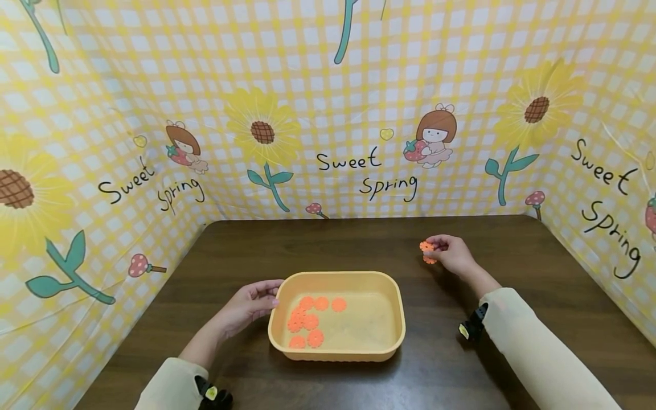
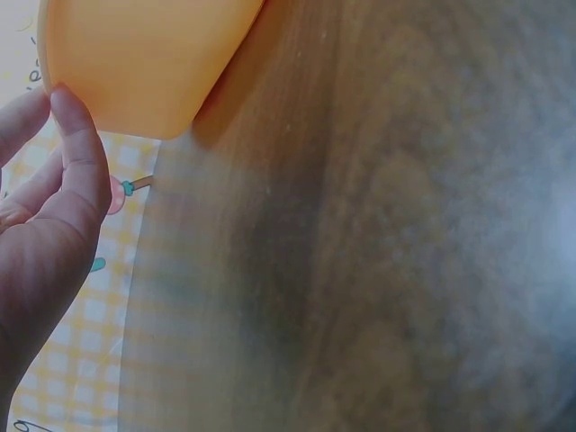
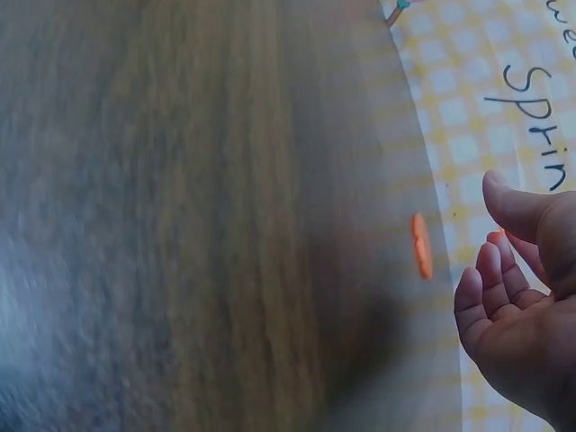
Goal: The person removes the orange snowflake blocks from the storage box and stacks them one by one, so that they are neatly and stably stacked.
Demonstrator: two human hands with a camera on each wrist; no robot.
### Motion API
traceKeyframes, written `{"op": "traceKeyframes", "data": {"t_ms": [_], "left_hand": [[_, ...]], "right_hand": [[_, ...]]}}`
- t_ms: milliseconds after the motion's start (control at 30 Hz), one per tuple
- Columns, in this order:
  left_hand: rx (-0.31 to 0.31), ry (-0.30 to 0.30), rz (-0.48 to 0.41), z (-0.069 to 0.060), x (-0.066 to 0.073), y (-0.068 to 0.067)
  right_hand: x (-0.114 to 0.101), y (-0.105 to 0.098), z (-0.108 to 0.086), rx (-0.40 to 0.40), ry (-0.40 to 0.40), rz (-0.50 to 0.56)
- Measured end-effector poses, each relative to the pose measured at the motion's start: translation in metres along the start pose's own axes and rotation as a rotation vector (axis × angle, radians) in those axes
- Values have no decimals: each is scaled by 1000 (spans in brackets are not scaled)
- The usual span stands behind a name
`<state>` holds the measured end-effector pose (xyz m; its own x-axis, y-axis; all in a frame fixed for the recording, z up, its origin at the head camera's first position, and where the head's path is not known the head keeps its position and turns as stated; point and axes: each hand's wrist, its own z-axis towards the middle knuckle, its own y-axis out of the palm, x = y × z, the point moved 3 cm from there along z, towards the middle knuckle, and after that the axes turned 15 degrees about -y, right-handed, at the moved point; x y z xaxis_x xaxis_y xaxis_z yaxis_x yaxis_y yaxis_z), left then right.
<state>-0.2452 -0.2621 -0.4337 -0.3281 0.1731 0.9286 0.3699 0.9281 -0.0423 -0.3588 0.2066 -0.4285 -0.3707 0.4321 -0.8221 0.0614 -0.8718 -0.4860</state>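
The left hand (image 1: 248, 307) is pinching the left rim of a yellow tray (image 1: 366, 324), with the thumb and the fingers on it. The tray is standing on a dark wooden table (image 1: 236, 245), between the two hands. Several orange discs (image 1: 310, 322) are lying in its left half, some of them overlapping; the right half is showing its bare floor. In the left wrist view the tray's wall is hiding them.

The right hand (image 1: 453, 254) is reaching to the far right part of the table, and it is pinching an orange piece (image 1: 425, 245) between thumb and finger. A second piece (image 3: 421, 246) is lying on the table just beside the fingertips; whether it is touching them, I cannot tell. The tray's right wall is standing between this hand and the discs inside.

Behind the table and along both its sides, a checked cloth (image 1: 338, 108) is hanging, showing sunflowers and the words "Sweet Spring". The person is wearing pale sleeves (image 1: 538, 347), and a small black device (image 1: 471, 323) is sitting at each wrist.
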Motion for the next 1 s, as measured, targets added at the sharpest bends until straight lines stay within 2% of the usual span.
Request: {"op": "traceKeyframes", "data": {"t_ms": [433, 1000], "left_hand": [[0, 1, 4, -1, 1, 1], [-2, -1, 1, 0, 1, 0]], "right_hand": [[16, -3, 1, -22, 27, -39], [24, -2, -3, -56, 73, -47]]}}
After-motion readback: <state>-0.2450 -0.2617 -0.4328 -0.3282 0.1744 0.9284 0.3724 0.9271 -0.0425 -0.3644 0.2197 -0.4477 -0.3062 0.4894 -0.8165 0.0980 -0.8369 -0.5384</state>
